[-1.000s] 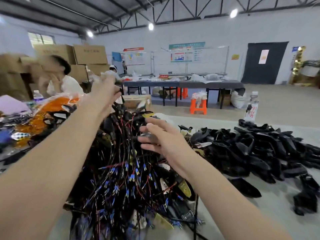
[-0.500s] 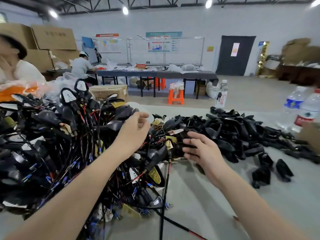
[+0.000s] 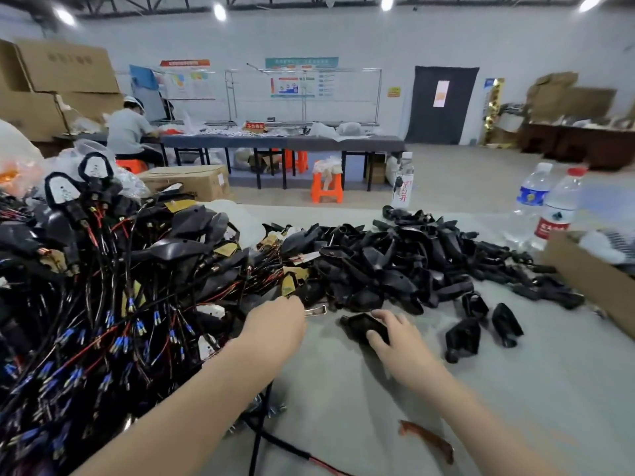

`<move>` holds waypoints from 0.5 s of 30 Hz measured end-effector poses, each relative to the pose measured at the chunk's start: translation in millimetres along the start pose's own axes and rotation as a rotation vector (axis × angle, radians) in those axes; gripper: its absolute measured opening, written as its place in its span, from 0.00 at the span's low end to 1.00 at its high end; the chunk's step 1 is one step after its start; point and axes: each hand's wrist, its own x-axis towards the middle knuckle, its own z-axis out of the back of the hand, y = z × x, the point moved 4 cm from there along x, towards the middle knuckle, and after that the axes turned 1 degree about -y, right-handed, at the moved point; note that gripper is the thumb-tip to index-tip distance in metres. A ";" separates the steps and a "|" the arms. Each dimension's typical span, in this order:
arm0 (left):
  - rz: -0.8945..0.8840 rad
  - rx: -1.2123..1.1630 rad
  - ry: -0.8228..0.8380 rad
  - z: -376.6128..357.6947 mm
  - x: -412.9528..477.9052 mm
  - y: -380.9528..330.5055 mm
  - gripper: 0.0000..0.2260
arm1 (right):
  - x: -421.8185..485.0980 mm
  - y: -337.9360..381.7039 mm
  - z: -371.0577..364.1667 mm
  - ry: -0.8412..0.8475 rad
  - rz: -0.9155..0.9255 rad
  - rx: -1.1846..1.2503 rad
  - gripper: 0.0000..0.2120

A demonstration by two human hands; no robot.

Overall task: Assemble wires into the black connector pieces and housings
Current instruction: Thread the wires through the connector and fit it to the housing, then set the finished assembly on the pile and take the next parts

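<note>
Head: right grip point(image 3: 400, 338) apparently round housing point(image 3: 359, 325)

Single head-worn wide-angle view, looking forward and down from close behind the heap of black plastic housings point(image 3: 395, 262), far white wall point(image 3: 343, 39) beyond it.

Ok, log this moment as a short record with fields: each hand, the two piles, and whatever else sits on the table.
Left: the left hand is at the near edge of the wired pile; its fingers are hidden, so the grip is unclear
Right: the right hand grips a single black housing lying on the table
Far pile: loose black housings heaped beyond the right hand, without wires
Other: water bottles and a cardboard box at far right
</note>
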 end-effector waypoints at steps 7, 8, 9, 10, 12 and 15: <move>-0.030 0.203 0.084 -10.7 6.6 0.7 0.12 | 2.1 -7.0 -4.9 -0.019 0.064 -0.058 0.19; -0.040 0.175 0.127 -7.1 7.6 2.0 0.10 | 2.3 -8.9 -4.8 -0.024 0.068 -0.037 0.18; -0.055 0.117 0.188 -3.8 8.4 4.1 0.09 | 2.9 -10.7 -4.2 -0.032 0.070 -0.009 0.17; -0.077 0.043 0.264 -1.6 8.7 6.3 0.09 | 3.5 -13.0 -3.3 -0.044 0.069 0.022 0.16; -0.112 -0.084 0.406 4.9 7.0 9.2 0.08 | 5.2 -18.2 -2.4 -0.074 0.065 0.081 0.13; -0.098 -0.242 0.433 19.4 14.1 12.9 0.06 | 6.5 -23.4 -3.1 -0.114 0.070 0.165 0.12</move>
